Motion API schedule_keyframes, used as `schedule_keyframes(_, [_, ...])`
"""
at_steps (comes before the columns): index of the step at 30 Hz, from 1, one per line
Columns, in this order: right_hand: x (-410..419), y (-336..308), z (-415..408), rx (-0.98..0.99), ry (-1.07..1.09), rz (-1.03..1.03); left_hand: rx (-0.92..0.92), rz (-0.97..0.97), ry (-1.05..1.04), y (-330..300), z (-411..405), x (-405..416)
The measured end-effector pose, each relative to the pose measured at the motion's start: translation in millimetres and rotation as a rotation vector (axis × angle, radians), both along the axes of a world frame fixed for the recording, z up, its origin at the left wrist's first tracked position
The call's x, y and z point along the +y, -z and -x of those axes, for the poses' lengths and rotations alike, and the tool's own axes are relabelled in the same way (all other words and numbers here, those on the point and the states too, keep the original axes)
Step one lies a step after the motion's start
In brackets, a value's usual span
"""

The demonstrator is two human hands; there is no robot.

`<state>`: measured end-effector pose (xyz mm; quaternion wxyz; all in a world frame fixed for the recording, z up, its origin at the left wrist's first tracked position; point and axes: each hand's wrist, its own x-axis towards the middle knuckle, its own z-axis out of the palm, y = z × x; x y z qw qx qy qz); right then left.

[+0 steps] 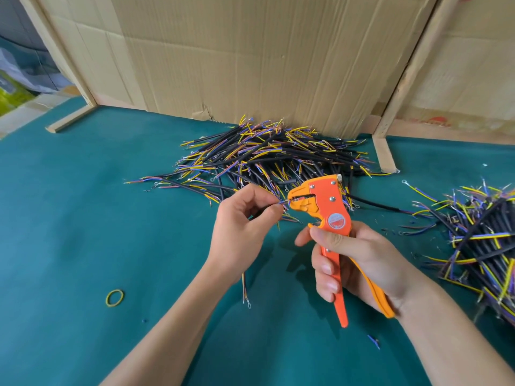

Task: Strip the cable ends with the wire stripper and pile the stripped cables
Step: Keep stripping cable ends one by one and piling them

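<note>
Left of the orange wire stripper (328, 218), the left hand (239, 227) pinches a thin multicoloured cable (281, 203), its tip touching the jaws. Feed it straight and hold firm. The right hand (356, 266) grips the handles; squeeze steadily.

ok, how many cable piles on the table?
2. One big cable pile at centre back against the cardboard, and a second pile at the right edge, cut off by the frame, so more may lie out of view.
</note>
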<state>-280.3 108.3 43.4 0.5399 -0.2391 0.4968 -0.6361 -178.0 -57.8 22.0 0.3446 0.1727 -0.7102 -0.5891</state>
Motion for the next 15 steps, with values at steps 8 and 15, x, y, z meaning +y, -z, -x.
schedule_keyframes(8, [-6,3,-5,-0.009,0.086,0.004,0.019,-0.014,0.007,3,2,0])
schedule_keyframes(15, [1,7,8,-0.145,0.248,0.155,-0.068,-0.166,0.175,-2,-6,-17])
